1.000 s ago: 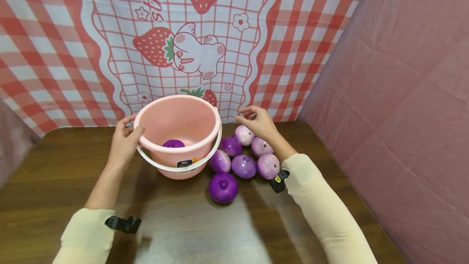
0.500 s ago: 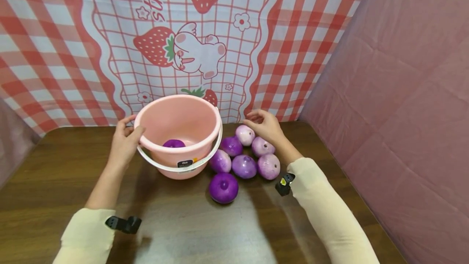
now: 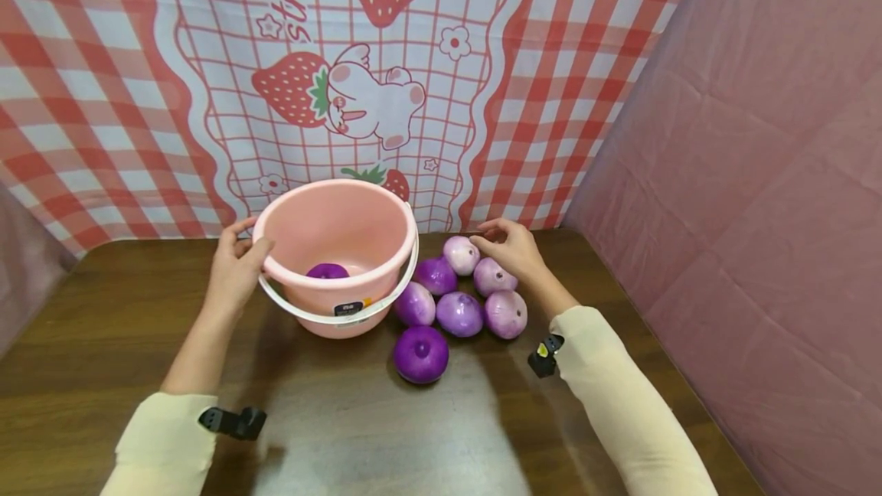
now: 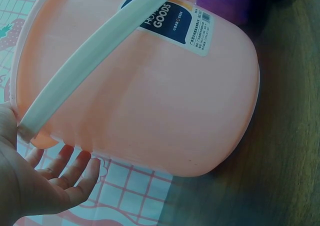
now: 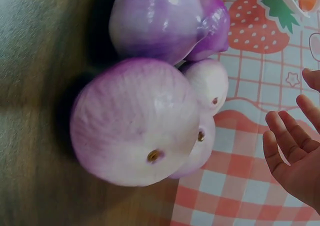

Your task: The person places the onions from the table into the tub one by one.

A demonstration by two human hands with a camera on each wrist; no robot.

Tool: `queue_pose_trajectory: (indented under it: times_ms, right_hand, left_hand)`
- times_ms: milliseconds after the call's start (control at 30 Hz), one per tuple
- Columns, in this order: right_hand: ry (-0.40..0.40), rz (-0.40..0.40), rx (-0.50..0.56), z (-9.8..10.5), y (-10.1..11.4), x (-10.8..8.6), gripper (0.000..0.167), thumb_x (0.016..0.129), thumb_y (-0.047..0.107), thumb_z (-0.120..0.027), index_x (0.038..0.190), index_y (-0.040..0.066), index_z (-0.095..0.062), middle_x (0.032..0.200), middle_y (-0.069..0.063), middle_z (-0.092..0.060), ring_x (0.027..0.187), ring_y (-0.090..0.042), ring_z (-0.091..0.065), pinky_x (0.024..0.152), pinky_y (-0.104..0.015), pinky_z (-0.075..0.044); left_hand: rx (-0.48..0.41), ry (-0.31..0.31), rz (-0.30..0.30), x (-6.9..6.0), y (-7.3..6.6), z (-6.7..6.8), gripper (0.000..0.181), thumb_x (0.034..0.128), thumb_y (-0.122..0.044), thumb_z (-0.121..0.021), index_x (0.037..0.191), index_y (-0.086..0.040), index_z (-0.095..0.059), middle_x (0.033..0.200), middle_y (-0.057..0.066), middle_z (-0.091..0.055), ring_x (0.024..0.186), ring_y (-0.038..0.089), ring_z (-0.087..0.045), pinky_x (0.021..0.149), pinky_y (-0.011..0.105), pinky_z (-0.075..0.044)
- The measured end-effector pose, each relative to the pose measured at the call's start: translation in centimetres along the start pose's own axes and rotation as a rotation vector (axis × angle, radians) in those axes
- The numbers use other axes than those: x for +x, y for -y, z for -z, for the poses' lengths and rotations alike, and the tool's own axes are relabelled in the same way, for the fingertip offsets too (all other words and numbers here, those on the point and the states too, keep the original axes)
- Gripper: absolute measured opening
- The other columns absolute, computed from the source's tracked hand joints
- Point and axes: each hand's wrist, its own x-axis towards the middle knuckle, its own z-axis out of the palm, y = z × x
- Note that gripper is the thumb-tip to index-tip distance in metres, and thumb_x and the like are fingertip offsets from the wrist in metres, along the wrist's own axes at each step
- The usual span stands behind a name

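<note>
In the head view, my left hand [image 3: 233,270] holds the left rim of a pink bucket [image 3: 310,295], its thumb over the edge. The left wrist view has that hand's fingers [image 4: 75,173] curved under the rim beside the white handle [image 4: 85,61]. A purple onion [image 3: 328,272] lies inside the bucket. My right hand [image 3: 518,255], fingers loosely bent and holding nothing, hovers by a pale onion [image 3: 460,256]. In the right wrist view, a large pale-purple onion [image 5: 130,123] sits left of the hand, apart from it.
Several onions cluster right of the bucket, with a deep purple onion [image 3: 421,355] at the front. They rest on a dark wooden table [image 3: 358,435]. A strawberry-print cloth [image 3: 386,98] hangs behind and a pink cloth [image 3: 723,174] at the right.
My right hand has drawn back to the right and a little lower, nearer the pale onions. The left hand, bucket and onions have stayed in place.
</note>
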Motion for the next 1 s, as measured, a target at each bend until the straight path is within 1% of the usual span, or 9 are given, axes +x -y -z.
queue_pose_trajectory:
  times_ms: [133,367,633,867,1000]
  right_hand:
    - [-0.013,-0.013,-0.008,0.2,-0.6,-0.2,0.032,0.083,0.033,-0.069,0.106,0.01,-0.066,0.095,-0.011,-0.067,0.087,-0.024,-0.061,0.074,-0.031,-0.05]
    - [-0.024,-0.013,-0.039,0.3,-1.8,-0.5,0.036,0.083,0.033,-0.069,0.107,0.007,-0.066,0.097,-0.011,-0.068,0.087,-0.024,-0.061,0.075,-0.032,-0.051]
    - [-0.029,-0.005,-0.037,0.5,-3.1,-1.1,0.035,0.083,0.031,-0.069,0.108,0.006,-0.065,0.097,-0.014,-0.068,0.088,-0.026,-0.062,0.071,-0.029,-0.051]
    - [-0.028,-0.033,-0.053,0.6,-4.4,-1.5,0.038,0.083,0.033,-0.068,0.11,0.006,-0.065,0.101,-0.012,-0.067,0.09,-0.025,-0.061,0.075,-0.031,-0.051]
    - [-0.036,-0.03,-0.057,0.6,-5.0,-1.7,0.037,0.084,0.031,-0.068,0.11,0.005,-0.064,0.102,-0.015,-0.067,0.092,-0.026,-0.061,0.078,-0.034,-0.052]
  left_hand:
    - [0.004,0.003,0.0,0.0,0.0,0.0,0.05,0.089,-0.014,-0.05,0.135,-0.005,-0.034,0.087,-0.007,-0.052,0.06,-0.003,-0.055,0.056,0.011,-0.053]
    - [0.016,0.007,0.003,0.0,0.0,0.1,0.052,0.0896,-0.014,-0.05,0.137,-0.005,-0.032,0.088,-0.007,-0.052,0.061,-0.003,-0.054,0.056,0.011,-0.053]
    - [0.01,0.0,0.009,0.0,0.0,0.0,0.051,0.0896,-0.015,-0.05,0.137,-0.005,-0.033,0.084,-0.009,-0.053,0.06,-0.002,-0.054,0.056,0.011,-0.053]
    - [0.011,0.004,0.004,0.0,0.0,0.1,0.051,0.0897,-0.014,-0.05,0.137,-0.004,-0.032,0.086,-0.008,-0.053,0.06,-0.002,-0.054,0.055,0.011,-0.053]
    - [0.013,0.006,0.005,0.0,0.0,0.1,0.052,0.09,-0.014,-0.05,0.137,-0.004,-0.032,0.087,-0.007,-0.052,0.06,-0.002,-0.054,0.056,0.011,-0.053]
